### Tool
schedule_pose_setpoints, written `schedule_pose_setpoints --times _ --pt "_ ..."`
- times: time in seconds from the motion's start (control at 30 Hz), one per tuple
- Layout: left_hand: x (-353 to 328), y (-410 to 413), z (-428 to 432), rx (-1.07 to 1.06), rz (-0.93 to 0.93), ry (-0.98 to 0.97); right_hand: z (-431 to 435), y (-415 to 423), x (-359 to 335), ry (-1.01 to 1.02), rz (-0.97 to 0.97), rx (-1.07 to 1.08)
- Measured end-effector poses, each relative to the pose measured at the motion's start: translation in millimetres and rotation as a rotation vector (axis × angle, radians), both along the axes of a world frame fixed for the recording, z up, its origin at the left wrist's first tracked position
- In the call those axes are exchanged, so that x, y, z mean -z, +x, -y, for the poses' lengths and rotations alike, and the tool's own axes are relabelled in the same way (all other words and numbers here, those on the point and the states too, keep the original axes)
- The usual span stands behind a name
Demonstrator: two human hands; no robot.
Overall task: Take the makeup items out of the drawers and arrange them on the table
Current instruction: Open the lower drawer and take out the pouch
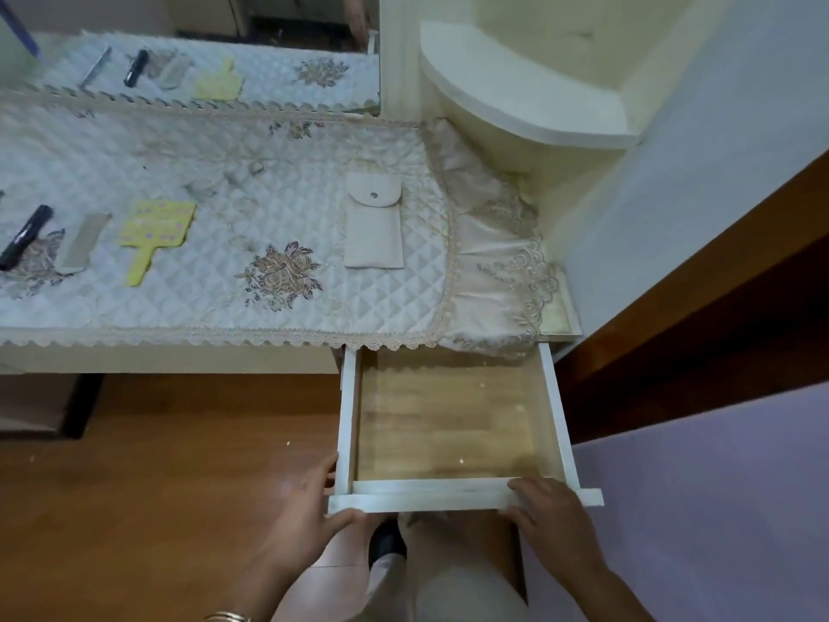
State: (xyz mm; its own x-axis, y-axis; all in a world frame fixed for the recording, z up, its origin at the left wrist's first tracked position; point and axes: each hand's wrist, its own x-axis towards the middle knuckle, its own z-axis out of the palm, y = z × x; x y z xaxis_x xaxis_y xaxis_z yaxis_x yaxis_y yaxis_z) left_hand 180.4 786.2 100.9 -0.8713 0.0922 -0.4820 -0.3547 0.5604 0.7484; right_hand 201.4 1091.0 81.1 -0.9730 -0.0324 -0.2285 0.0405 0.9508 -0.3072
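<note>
A view from above looks down at a white drawer (453, 424) pulled out from under a counter (179, 359) that is covered by a quilted white cloth (215, 280) with lace edging and embroidered flowers. The drawer's wooden bottom is bare. Both of the person's hands rest on the drawer's front panel. The left hand (305, 500) sits at the left corner, its grip partly closed around the panel, with fingers along the outer left side and the thumb lying on the front edge. The right hand (549, 509) sits near the right end, palm down, fingers curled over the top of the panel. Neither hand holds a loose item. On the cloth, a cream pouch (374, 220) with a snap flap lies near the right end of the counter. Farther left lie a yellow hand mirror (154, 231) with pale dots, a pale comb (83, 242) just beside it, and a black tube (24, 235) at the left edge. A wall mirror (278, 20) behind the counter reflects these things. The floor (157, 487) is brown wood.
</note>
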Motion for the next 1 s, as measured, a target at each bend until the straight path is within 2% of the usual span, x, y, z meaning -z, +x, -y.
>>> schedule_pose_setpoints --times 0.17,0.4,0.53,0.7,0.87,1.0 --pt "11 -24 1 -0.056 -0.018 -0.050 -4 -33 1 0.058 -0.085 -0.042" --pt "18 -90 -8 0.040 -0.389 -0.504 -2 -116 -3 0.165 -0.218 -0.045" --pt "23 -131 -14 0.087 -0.515 -0.601 1 -158 -5 0.205 -0.287 -0.062" --pt "21 -163 -20 0.033 -0.557 -0.617 0 -189 4 0.225 -0.344 -0.060" --pt "18 -176 -34 -0.089 -0.443 -0.653 6 -207 3 0.192 -0.373 -0.007" --pt "15 -181 -37 -0.129 -0.467 -0.667 5 -208 6 0.188 -0.373 -0.031"
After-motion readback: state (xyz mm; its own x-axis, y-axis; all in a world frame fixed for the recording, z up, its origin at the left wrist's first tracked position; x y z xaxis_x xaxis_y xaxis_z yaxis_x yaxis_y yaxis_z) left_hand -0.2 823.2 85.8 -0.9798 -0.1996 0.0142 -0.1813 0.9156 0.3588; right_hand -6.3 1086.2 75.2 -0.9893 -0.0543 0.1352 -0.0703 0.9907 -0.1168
